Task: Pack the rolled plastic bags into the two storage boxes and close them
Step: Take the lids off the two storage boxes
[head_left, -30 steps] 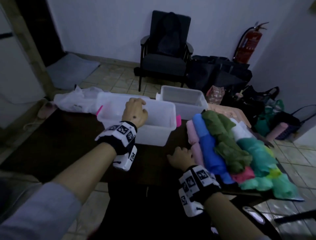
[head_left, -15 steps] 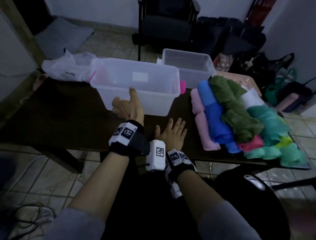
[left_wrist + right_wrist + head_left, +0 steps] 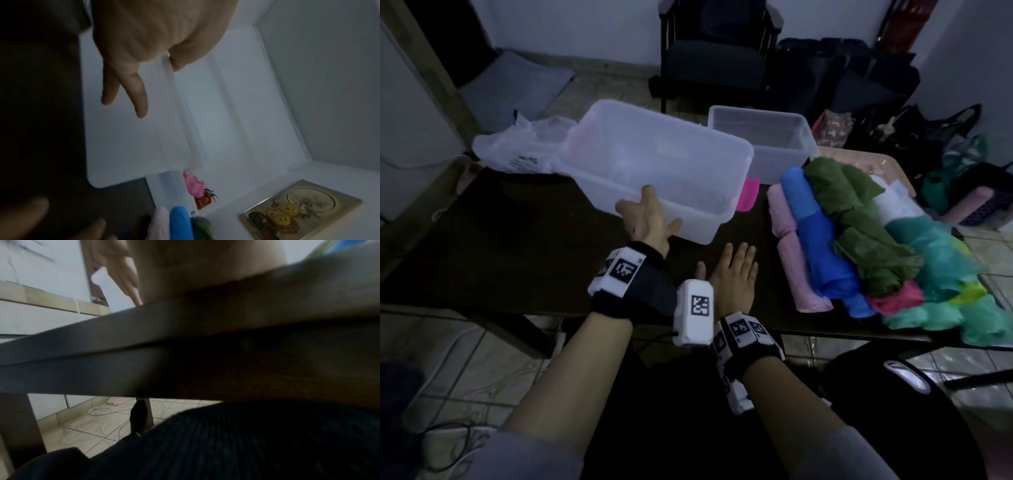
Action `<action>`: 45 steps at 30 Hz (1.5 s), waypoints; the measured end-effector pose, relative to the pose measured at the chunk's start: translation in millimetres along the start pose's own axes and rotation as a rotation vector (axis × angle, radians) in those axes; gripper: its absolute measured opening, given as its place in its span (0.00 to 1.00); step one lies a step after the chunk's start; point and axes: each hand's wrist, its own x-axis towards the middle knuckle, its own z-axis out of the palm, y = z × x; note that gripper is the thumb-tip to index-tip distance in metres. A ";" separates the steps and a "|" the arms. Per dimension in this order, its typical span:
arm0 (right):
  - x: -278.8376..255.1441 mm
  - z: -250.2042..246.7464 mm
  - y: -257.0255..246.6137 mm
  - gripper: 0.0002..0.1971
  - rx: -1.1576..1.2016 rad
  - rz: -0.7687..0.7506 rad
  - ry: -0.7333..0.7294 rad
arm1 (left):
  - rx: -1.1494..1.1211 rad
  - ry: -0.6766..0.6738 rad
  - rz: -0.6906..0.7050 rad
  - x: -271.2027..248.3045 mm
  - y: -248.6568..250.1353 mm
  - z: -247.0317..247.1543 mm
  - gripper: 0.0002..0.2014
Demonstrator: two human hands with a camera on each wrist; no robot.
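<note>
The dark wooden surface carries two translucent plastic storage boxes, a row of rolled coloured plastic bags, a crumpled white carrier bag and a flat right hand.

Cam sits low at the table edge, blurred. The right hand lies flat on top, palm side close to the lens. The left hand shows beyond, fingers pointing down twd the tabletop. Underneath: dark trousers, a black shoe, a white cable on floor tiles.
</note>
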 end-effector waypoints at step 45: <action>-5.0 -7.1 -4.8 0.35 0.015 -0.026 -0.037 | 1.099 0.040 0.325 32.6 73.5 -144.7 0.17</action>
